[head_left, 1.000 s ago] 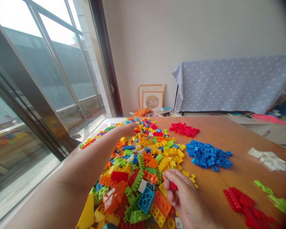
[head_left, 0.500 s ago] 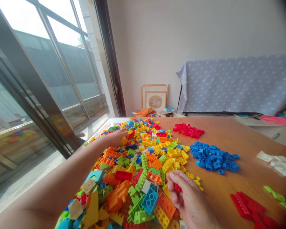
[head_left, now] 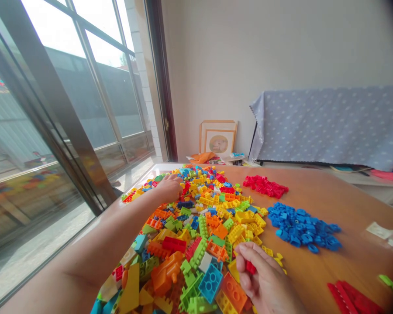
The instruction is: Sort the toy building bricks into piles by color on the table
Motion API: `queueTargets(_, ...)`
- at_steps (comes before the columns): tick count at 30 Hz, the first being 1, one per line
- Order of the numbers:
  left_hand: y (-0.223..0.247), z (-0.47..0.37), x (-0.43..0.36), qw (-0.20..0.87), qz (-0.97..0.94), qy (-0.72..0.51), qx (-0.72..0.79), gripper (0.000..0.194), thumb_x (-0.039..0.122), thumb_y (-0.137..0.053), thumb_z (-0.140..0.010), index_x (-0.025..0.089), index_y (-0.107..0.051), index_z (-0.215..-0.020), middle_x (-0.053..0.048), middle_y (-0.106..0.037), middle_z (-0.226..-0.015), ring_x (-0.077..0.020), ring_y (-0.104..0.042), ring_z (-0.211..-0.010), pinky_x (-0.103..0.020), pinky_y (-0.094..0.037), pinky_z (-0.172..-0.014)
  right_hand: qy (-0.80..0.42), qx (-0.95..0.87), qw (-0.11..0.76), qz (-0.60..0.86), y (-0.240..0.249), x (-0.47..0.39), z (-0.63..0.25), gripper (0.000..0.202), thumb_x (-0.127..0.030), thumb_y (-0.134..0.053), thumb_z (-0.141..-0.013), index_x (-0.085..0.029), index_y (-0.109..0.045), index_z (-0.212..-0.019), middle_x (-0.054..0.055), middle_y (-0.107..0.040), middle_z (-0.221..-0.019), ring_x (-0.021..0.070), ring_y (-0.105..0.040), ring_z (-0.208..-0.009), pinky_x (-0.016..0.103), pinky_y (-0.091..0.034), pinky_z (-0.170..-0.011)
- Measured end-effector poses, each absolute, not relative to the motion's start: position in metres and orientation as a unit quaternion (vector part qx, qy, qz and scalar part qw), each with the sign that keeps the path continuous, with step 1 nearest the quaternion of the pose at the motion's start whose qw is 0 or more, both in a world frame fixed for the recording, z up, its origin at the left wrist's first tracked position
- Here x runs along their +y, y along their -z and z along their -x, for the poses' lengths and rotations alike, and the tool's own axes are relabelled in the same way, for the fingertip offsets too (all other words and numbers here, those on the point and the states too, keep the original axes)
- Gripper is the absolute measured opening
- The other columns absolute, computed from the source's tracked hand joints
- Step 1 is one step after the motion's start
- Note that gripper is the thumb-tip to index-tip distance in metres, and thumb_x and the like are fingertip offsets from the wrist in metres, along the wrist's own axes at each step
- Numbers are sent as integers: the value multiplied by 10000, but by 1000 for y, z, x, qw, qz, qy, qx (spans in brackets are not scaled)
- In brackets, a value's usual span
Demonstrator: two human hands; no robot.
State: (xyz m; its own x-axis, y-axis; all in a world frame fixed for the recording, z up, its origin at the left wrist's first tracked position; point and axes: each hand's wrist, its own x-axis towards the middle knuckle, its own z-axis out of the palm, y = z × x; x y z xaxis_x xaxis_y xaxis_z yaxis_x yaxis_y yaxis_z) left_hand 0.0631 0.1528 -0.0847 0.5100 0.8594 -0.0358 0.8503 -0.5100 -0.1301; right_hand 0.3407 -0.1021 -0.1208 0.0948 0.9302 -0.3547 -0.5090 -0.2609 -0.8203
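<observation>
1. Head view: a small red brick [head_left: 250,267] sits pinched between the thumb and curled fingers of the right hand [head_left: 265,281], at the near right edge of the mixed brick pile [head_left: 199,226]. Only a sliver of it shows, so its long axis cannot be told.
2. From that grip, the far red pile [head_left: 265,185] lies straight ahead and slightly right, well apart, beyond the blue pile [head_left: 303,226]. A second red pile [head_left: 353,298] lies much nearer, to the right along the near edge of the table [head_left: 330,192].
3. That hand is the nearer one to both red piles; the near red pile is the shorter reach, sideways to the right.
4. Stretched across the mixed pile to its far left side, the left hand [head_left: 168,189] rests palm down on the bricks, fingers bent over them; whether it pinches a brick I cannot tell.
5. Farther out, green pieces [head_left: 391,283] and white pieces [head_left: 388,233] lie at the right edge.
</observation>
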Motion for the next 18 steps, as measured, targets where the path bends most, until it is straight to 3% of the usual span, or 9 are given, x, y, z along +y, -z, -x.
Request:
queueTargets(5, 87, -72, 156, 87, 866, -80, -486, 160, 219, -719, -680, 283, -793, -807, -25, -588, -1449, -385, -206, -1507, -602, -153, -1210, -639, -227, 566, 469, 126, -102, -341, 370, -467, -827, -727, -190, -583, -761, -22, -596, -661, 63, -428, -458, 183, -235, -419)
queueTargets(12, 95, -77, 161, 109, 866, -63, -485, 145, 201, -703, -696, 228, -787, -812, -72, -572, -1476, -378, -255, -1496, -552, -175, -1215, -644, -224, 575, 453, 125, -103, -341, 359, -485, -804, -769, -178, -632, -842, -23, -598, -675, 59, -433, -469, 180, -252, -423)
queueTargets(18, 73, -79, 146, 108, 859, -12, -501, 116, 257, -654, -744, 229, -767, -753, -24, -528, -1526, -375, -204, -1524, -563, -174, -1233, -660, -187, 599, 413, 128, -100, -343, 340, -489, -717, -858, -163, -665, -938, 38, -683, -745, 112, -588, -582, 190, -412, -491)
